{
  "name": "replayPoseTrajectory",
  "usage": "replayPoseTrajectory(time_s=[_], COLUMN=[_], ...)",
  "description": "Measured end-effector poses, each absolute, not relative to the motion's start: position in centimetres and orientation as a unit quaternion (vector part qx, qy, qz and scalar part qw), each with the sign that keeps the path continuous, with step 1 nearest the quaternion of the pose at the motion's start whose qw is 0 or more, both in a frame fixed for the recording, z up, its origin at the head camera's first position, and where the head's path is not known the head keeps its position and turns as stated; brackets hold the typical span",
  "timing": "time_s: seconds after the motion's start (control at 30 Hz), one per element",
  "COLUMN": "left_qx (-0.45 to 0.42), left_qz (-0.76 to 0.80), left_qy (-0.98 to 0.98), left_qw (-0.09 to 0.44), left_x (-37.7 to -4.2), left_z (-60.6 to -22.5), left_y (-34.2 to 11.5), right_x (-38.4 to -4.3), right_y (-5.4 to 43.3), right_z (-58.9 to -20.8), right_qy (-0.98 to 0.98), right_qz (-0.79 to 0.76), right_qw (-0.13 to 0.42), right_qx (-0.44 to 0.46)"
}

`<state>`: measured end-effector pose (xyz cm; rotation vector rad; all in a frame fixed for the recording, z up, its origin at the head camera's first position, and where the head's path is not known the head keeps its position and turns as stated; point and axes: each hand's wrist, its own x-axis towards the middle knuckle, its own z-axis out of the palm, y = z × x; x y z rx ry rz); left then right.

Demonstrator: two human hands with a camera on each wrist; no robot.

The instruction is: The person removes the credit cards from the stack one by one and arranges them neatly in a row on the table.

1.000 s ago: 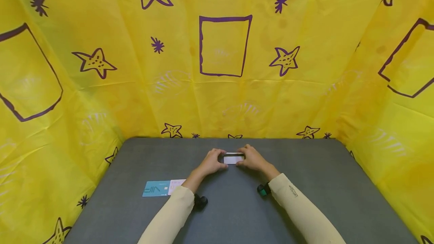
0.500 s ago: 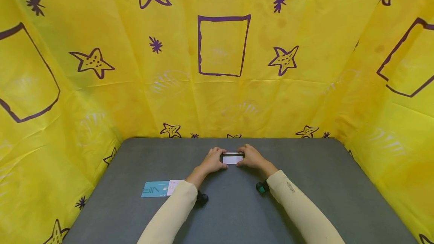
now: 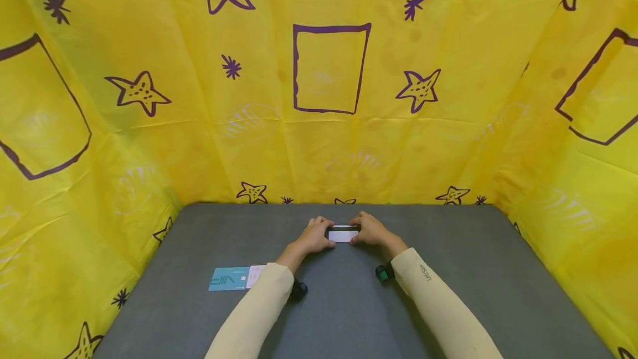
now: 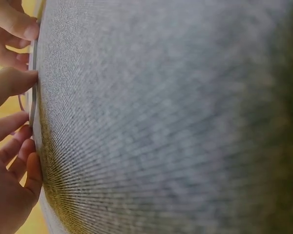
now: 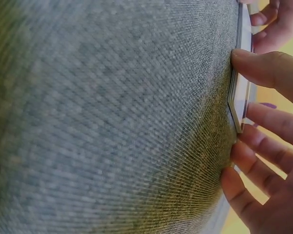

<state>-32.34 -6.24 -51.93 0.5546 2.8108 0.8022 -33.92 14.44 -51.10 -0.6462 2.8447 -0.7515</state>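
A small stack of cards (image 3: 343, 236), white with a black stripe along its far side, lies on the dark grey table toward the back. Layered edges of the stack (image 5: 233, 92) show in the right wrist view. My left hand (image 3: 315, 236) pinches its left end, thumb on the near edge and fingers at the far one. The right hand (image 3: 371, 231) grips the opposite end the same way. In the left wrist view the left hand's fingers (image 4: 33, 170) reach down to the table surface.
A teal card (image 3: 228, 279) lies on the table (image 3: 344, 314) to the left, with a pink card (image 3: 255, 274) beside it, partly hidden by the left sleeve. Yellow patterned cloth (image 3: 319, 148) hangs behind the table and along both sides.
Both hands keep their hold on the stack, almost unmoved. The left forearm has shifted slightly right, and its sleeve covers more of the pink card.
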Motion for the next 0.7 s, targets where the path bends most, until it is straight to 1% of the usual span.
replayPoseTrajectory(time_s=[0.3,0.5,0.7], left_qx=[0.175,0.171,0.171], left_qz=[0.27,0.269,0.264], left_qy=[0.943,0.943,0.945], left_qw=[0.088,0.097,0.095], left_x=[-32.41,-32.43,-32.74], left_z=[-52.32,-52.0,-51.89], left_y=[-6.09,-6.09,-6.02], right_x=[-33.53,-33.44,-33.3], right_y=[14.35,14.41,14.29], right_z=[-51.05,-51.13,-50.94], right_qy=[0.944,0.946,0.947], right_qz=[-0.234,-0.227,-0.225], right_qw=[0.073,0.071,0.069], right_qx=[-0.22,-0.221,-0.22])
